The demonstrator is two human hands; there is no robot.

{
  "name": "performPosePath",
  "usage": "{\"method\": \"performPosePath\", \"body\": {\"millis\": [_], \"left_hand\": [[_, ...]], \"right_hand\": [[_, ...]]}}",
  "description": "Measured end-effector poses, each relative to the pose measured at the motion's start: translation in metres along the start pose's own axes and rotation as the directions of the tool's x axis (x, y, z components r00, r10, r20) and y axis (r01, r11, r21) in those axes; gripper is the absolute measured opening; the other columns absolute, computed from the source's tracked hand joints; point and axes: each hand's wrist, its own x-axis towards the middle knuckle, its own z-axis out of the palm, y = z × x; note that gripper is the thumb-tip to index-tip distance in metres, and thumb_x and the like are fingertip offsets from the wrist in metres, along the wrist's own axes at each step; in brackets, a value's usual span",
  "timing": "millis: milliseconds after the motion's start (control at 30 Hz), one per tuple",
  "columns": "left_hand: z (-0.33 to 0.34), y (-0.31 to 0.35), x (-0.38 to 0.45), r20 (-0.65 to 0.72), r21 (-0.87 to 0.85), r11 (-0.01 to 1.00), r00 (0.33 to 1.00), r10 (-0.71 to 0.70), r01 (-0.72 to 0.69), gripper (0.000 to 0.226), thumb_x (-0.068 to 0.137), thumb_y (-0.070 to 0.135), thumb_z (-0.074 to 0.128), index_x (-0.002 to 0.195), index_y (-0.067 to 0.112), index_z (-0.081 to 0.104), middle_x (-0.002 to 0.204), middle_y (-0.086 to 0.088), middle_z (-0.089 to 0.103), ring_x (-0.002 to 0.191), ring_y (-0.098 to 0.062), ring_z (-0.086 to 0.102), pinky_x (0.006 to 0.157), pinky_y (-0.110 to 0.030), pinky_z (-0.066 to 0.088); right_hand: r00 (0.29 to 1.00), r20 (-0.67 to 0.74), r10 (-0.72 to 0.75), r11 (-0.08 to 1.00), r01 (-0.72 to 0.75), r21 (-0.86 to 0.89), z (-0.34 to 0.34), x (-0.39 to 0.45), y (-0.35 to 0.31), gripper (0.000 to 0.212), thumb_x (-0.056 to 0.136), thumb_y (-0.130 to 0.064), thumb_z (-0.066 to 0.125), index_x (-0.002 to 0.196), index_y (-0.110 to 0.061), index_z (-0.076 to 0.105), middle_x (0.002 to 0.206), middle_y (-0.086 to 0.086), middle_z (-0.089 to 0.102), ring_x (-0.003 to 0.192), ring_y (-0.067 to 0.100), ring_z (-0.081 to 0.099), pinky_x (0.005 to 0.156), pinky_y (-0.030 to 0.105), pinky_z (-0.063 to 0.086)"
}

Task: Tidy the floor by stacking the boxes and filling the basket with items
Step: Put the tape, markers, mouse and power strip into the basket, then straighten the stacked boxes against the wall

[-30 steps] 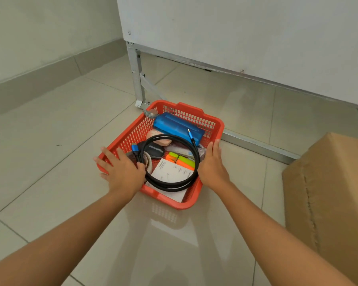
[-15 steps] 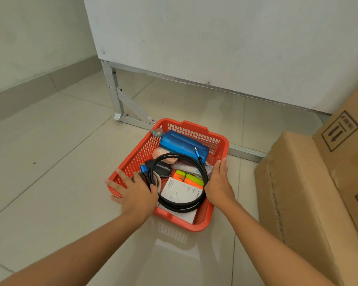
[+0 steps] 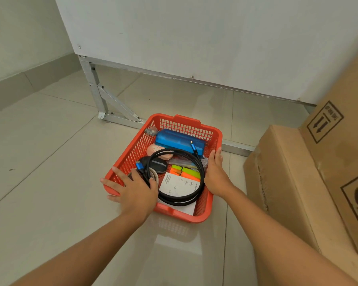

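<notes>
The red plastic basket (image 3: 186, 119) stands on the tiled floor. Inside lie a blue case (image 3: 178, 141), a coiled black cable (image 3: 194, 196), a white booklet (image 3: 177, 186), green and orange highlighters (image 3: 186, 174), a black mouse (image 3: 159, 165) and a pink item (image 3: 153, 149). My left hand (image 3: 132, 189) rests spread over the basket's near left rim, thumb inside by the cable. My right hand (image 3: 216, 176) presses flat against the right rim with straight fingers. A low cardboard box (image 3: 281, 182) sits to the right, beside a taller cardboard box (image 3: 343, 145).
A white panel (image 3: 205, 38) on a metal frame stands just behind the basket, and its braced leg (image 3: 103, 104) reaches the floor at the basket's far left corner. A grey wall and skirting run along the left. Bare tiles spread to the left and in front.
The basket has slid right along the floor between both hands, away from the frame's leg and closer to the cardboard boxes. More of the boxes has come into view.
</notes>
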Motion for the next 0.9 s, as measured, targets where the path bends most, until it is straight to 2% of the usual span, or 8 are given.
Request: {"method": "performPosePath", "body": {"millis": [133, 267, 400, 500, 567, 667, 800, 900], "left_hand": [[-0.002, 0.004, 0.0, -0.017, 0.122, 0.992, 1.0, -0.004, 0.006, 0.072, 0.094, 0.05, 0.032, 0.15, 0.014, 0.005, 0.154, -0.02, -0.015, 0.138, -0.049, -0.012, 0.107, -0.066, 0.006], [-0.015, 0.018, -0.002, -0.078, 0.278, 0.93, 0.959, 0.272, -0.241, 0.074, 0.095, 0.051, 0.027, 0.149, 0.011, -0.003, 0.153, -0.023, -0.014, 0.141, -0.045, -0.009, 0.11, -0.062, 0.004], [-0.033, 0.069, -0.022, 0.015, 0.009, 0.802, 0.802, 0.598, -0.598, 0.067, 0.098, 0.044, 0.023, 0.149, 0.009, -0.003, 0.156, -0.015, -0.01, 0.144, -0.032, -0.009, 0.117, -0.049, 0.001], [-0.042, 0.113, -0.051, -0.05, -0.245, 0.652, 0.681, 0.731, -0.718, 0.065, 0.095, 0.042, 0.021, 0.149, 0.007, 0.009, 0.157, -0.009, 0.009, 0.146, -0.023, 0.005, 0.118, -0.04, 0.004], [-0.045, 0.136, -0.068, -0.114, -0.399, 0.558, 0.643, 0.757, -0.728, 0.057, 0.097, 0.033, 0.029, 0.146, 0.005, 0.022, 0.152, -0.012, 0.025, 0.142, -0.022, 0.02, 0.118, -0.039, 0.012], [-0.05, 0.157, -0.089, -0.149, -0.553, 0.454, 0.62, 0.771, -0.698, 0.066, 0.089, 0.044, 0.024, 0.139, 0.002, 0.036, 0.143, -0.014, 0.04, 0.134, -0.023, 0.034, 0.114, -0.031, 0.021], [-0.058, 0.168, -0.114, -0.099, -0.646, 0.382, 0.569, 0.816, -0.661, 0.046, 0.1, 0.023, 0.033, 0.139, 0.001, 0.035, 0.145, -0.016, 0.037, 0.136, -0.023, 0.031, 0.111, -0.024, 0.017], [-0.061, 0.169, -0.135, -0.062, -0.658, 0.33, 0.485, 0.872, -0.677, 0.047, 0.1, 0.024, 0.03, 0.143, 0.005, 0.03, 0.148, -0.011, 0.033, 0.139, -0.017, 0.026, 0.116, -0.029, 0.016]], "right_hand": [[1.0, 0.022, -0.009, 0.999, 0.01, -0.046, -0.006, 0.001, 0.0, 0.08, 0.098, -0.015, 0.043, 0.146, -0.014, -0.022, 0.152, 0.004, -0.032, 0.144, 0.024, -0.017, 0.119, 0.042, 0.01], [1.0, -0.029, -0.008, 0.995, 0.005, -0.101, -0.023, -0.006, -0.003, 0.07, 0.101, -0.022, 0.034, 0.148, -0.014, -0.017, 0.156, 0.006, -0.021, 0.144, 0.026, -0.016, 0.118, 0.043, 0.003], [0.984, -0.174, -0.045, 0.979, 0.009, -0.206, -0.048, -0.025, -0.013, 0.07, 0.1, -0.018, 0.036, 0.15, -0.014, -0.012, 0.158, 0.005, -0.015, 0.145, 0.025, -0.014, 0.12, 0.043, 0.003], [0.973, -0.228, -0.047, 0.959, -0.02, -0.281, -0.072, -0.054, -0.019, 0.065, 0.099, -0.015, 0.031, 0.15, -0.01, -0.009, 0.158, 0.006, -0.014, 0.146, 0.025, -0.013, 0.119, 0.039, 0.001], [0.968, -0.242, -0.063, 0.945, -0.02, -0.327, -0.086, -0.079, -0.02, 0.063, 0.1, -0.018, 0.029, 0.149, -0.01, -0.009, 0.158, 0.005, -0.015, 0.145, 0.023, -0.014, 0.118, 0.036, -0.001], [0.962, -0.269, -0.055, 0.935, -0.045, -0.352, -0.104, -0.118, -0.019, 0.066, 0.099, -0.019, 0.032, 0.149, -0.01, -0.009, 0.158, 0.004, -0.015, 0.145, 0.02, -0.014, 0.118, 0.033, -0.002], [0.953, -0.26, -0.153, 0.882, 0.012, -0.472, -0.123, -0.175, -0.011, 0.072, 0.092, -0.005, 0.037, 0.15, -0.009, -0.005, 0.159, 0.007, -0.009, 0.146, 0.019, -0.01, 0.117, 0.03, -0.002], [0.943, -0.227, -0.242, 0.827, 0.078, -0.557, -0.124, -0.215, 0.005, 0.069, 0.092, -0.003, 0.038, 0.15, -0.005, 0.0, 0.159, 0.011, -0.001, 0.147, 0.023, -0.002, 0.119, 0.033, 0.003]]}}
